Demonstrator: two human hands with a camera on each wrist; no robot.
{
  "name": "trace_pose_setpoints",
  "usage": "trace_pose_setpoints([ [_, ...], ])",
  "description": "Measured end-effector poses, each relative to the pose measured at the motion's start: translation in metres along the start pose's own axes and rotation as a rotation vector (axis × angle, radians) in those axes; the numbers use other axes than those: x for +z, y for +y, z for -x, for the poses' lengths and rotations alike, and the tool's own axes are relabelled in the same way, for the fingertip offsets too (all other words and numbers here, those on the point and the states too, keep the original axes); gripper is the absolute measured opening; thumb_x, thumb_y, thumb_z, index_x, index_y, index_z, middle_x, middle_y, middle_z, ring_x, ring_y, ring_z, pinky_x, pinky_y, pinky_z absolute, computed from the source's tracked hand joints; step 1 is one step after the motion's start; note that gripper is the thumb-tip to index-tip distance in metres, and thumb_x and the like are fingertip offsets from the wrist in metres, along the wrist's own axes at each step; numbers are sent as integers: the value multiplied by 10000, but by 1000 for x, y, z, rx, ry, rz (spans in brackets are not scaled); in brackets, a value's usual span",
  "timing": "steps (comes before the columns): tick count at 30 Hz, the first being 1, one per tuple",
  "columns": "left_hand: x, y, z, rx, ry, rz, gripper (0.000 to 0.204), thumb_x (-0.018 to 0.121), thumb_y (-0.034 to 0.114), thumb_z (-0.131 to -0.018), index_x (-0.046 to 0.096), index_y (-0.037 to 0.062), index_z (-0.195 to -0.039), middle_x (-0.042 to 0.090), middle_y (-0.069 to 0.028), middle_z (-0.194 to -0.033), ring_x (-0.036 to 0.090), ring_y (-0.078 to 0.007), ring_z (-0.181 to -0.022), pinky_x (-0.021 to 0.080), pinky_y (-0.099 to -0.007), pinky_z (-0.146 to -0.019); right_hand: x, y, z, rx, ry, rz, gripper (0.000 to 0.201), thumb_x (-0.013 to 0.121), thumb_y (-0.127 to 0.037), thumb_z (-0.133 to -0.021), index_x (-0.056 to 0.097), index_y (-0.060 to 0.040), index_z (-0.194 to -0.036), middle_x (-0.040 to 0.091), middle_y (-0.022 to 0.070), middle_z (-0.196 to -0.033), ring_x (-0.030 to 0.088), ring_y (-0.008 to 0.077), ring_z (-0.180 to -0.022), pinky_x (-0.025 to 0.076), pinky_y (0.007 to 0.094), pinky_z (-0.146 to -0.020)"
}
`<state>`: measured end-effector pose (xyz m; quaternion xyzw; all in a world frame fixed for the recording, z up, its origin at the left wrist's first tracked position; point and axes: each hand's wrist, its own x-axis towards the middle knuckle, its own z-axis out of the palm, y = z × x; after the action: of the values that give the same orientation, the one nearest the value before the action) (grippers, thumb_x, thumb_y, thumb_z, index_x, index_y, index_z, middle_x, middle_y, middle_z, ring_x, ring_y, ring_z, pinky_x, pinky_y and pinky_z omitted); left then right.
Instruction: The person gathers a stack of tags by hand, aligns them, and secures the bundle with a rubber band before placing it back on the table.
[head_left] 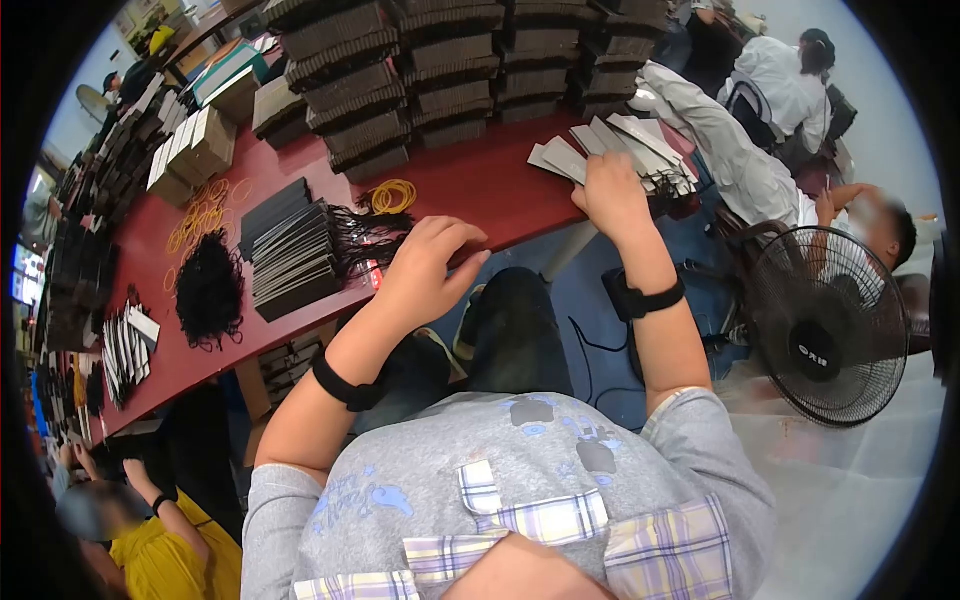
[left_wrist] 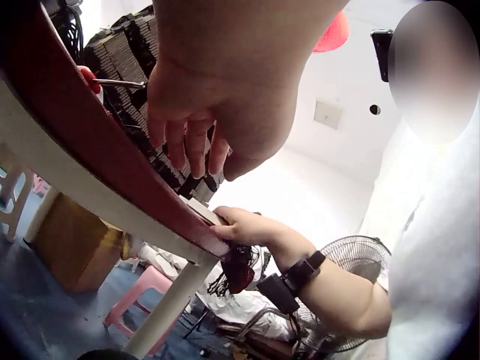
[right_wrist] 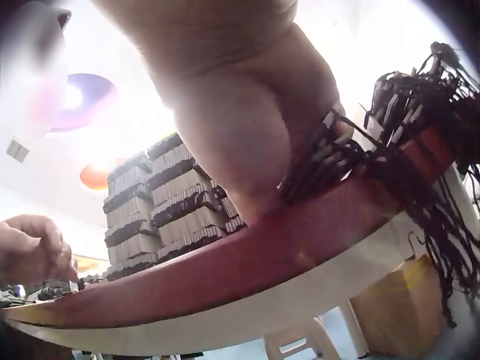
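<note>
In the head view the left hand (head_left: 430, 265) is held over the table's front edge, fingers relaxed and nothing in them. Beside it, black cords (head_left: 360, 240) trail from a row of dark-edged cards (head_left: 290, 262). The right hand (head_left: 612, 195) has its fingers bent on white cards (head_left: 562, 158) fanned out at the table's right end, and the left wrist view shows that hand (left_wrist: 246, 226) pinching card ends at the edge. Black cords (right_wrist: 322, 161) lie by the right hand (right_wrist: 232, 135) in the right wrist view, where its fingertips are mostly hidden.
Tall stacks of bundled cards (head_left: 440, 75) stand along the table's back. Yellow rubber bands (head_left: 393, 196), a black cord heap (head_left: 210, 290) and small boxes (head_left: 195, 155) are on the red table (head_left: 460, 180). A fan (head_left: 828, 325) stands at the right; other people sit around.
</note>
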<state>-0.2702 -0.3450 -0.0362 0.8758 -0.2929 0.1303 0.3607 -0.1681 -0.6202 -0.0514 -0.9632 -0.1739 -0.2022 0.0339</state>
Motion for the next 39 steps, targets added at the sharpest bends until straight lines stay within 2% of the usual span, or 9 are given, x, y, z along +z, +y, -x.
trace_pose_setpoints([
  [6,19,-24,-38,-447,103,816,528,710,236,-859,524,-35,-1272,517,-154,-1311,529,-228,-1181,392,-358,-1027,-30,-60,-5,-229,-207,-1089,296,522,-197,-946,485,15,-1149,555,161,-1040,529,296,-1032,416,367,-919],
  [9,-16,-6,-60,-429,-22,941,517,711,208,-851,529,-17,-1279,574,-113,-1252,542,-185,-1135,396,-344,-1007,-17,-92,-13,-359,-283,-1378,371,505,-165,-969,428,34,-1273,538,164,-1179,505,242,-1122,402,352,-973],
  [13,-18,-12,-62,-393,2,896,349,685,157,-872,584,21,-1177,618,-66,-1176,559,-147,-1066,440,-314,-937,-4,-109,-14,-292,-286,-1475,387,549,-215,-957,493,10,-1266,570,130,-1154,526,236,-1095,401,340,-967],
  [16,-9,-26,-55,-370,-59,778,335,683,156,-879,583,15,-1166,622,-68,-1176,571,-134,-1041,454,-298,-912,-4,-90,-9,-419,-119,-771,406,617,-236,-907,538,0,-1228,577,150,-1174,534,290,-1121,399,358,-983],
  [18,-10,-24,-52,-391,-38,715,327,690,149,-876,584,17,-1156,632,-57,-1135,571,-121,-1041,461,-290,-898,-9,-70,-11,-374,-18,-765,441,686,-260,-845,574,-9,-1190,560,164,-1216,519,321,-1157,386,370,-1009],
  [23,-6,-20,-49,-327,-65,786,361,742,117,-825,587,22,-1137,644,-32,-1019,577,-112,-980,471,-276,-849,-39,-78,-20,-300,-39,-1471,547,735,-103,-777,557,-22,-1287,560,109,-1309,519,232,-1212,388,360,-1037],
  [25,-7,-25,-49,-349,-150,594,420,781,186,-796,585,17,-1126,650,-44,-993,590,-116,-933,482,-279,-832,-35,-80,-26,-385,-237,-1413,531,726,-22,-754,574,6,-1262,626,115,-1227,578,229,-1155,441,336,-995],
  [32,-10,-38,-47,-301,-115,377,506,861,264,-688,616,-27,-1021,661,-64,-890,598,-118,-847,489,-294,-776,-17,-89,-38,-642,-30,-1321,496,751,-44,-730,624,-13,-1208,634,135,-1220,599,240,-1128,441,353,-1003],
  [39,-17,-24,-47,-385,-80,539,427,817,194,-719,618,-33,-1021,668,-60,-881,605,-100,-808,492,-268,-727,-19,-101,-27,-408,-168,-1717,695,783,-178,-755,464,-24,-1353,567,157,-1290,507,269,-1236,385,394,-1044],
])
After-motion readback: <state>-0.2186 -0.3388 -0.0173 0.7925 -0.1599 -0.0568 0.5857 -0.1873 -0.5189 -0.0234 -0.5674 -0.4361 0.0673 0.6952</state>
